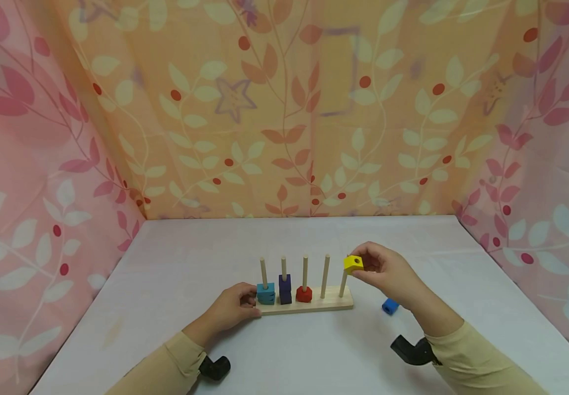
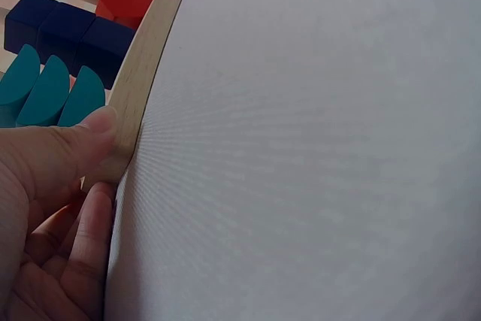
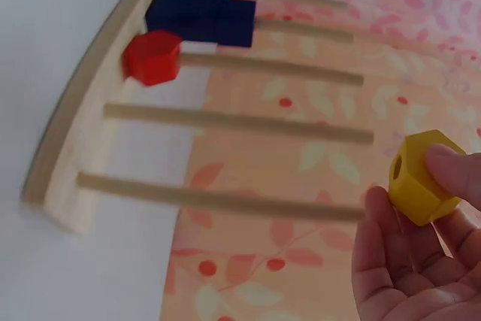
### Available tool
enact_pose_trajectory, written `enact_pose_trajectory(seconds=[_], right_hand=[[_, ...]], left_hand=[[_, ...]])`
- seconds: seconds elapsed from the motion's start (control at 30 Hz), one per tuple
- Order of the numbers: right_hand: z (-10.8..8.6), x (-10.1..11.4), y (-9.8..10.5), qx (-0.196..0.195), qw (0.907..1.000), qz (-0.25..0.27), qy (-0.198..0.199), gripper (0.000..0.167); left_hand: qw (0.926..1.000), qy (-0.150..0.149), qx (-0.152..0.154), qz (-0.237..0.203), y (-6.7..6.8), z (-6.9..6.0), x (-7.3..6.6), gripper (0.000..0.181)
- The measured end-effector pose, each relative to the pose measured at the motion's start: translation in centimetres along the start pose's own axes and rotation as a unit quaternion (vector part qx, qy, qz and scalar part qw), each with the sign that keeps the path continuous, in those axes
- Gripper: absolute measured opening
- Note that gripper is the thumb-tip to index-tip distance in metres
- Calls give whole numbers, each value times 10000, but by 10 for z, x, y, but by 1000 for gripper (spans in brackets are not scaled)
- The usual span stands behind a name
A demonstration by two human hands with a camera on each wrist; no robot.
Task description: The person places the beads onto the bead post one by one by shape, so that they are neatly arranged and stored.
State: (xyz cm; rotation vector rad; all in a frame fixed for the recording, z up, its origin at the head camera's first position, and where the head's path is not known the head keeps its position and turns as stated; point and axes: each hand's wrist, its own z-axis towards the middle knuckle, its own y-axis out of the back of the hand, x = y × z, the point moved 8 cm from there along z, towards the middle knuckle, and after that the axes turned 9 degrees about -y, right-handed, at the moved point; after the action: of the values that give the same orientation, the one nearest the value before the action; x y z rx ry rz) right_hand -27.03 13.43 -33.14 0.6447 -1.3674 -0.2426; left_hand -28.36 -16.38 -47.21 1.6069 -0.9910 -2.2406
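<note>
A wooden peg board (image 1: 309,309) with a row of several upright pegs stands on the table. Teal half-round blocks (image 1: 266,294), dark blue blocks (image 1: 285,289) and one red block (image 1: 304,294) sit on its three left pegs. My left hand (image 1: 232,306) grips the board's left end, thumb on its edge and fingers curled below, as the left wrist view shows. In my right hand (image 1: 385,271) a yellow hexagonal block (image 3: 422,178) with a hole is pinched between thumb and fingers. The yellow block is close to the top of the rightmost peg (image 3: 225,197); whether they touch I cannot tell.
A blue block (image 1: 390,306) lies on the white table (image 1: 185,247) right of the board, below my right hand. The fourth peg (image 1: 325,277) bears no block. Patterned cloth (image 1: 284,109) hangs behind the table and at both sides.
</note>
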Motion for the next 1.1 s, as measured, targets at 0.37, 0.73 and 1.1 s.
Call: enact_pose_trajectory(seconds=[0.37, 0.73, 1.1], right_hand=[[22, 35, -29, -61, 9980, 356, 510, 27], [40, 36, -56, -17, 9970, 717, 276, 26], [46, 32, -61, 102, 9951, 974, 140, 25]], left_hand=[[10000, -11, -29, 18, 1, -1, -1, 43], [9998, -215, -42, 9, 1, 0, -5, 43], [10000, -68, -20, 5, 0, 0, 0, 44]])
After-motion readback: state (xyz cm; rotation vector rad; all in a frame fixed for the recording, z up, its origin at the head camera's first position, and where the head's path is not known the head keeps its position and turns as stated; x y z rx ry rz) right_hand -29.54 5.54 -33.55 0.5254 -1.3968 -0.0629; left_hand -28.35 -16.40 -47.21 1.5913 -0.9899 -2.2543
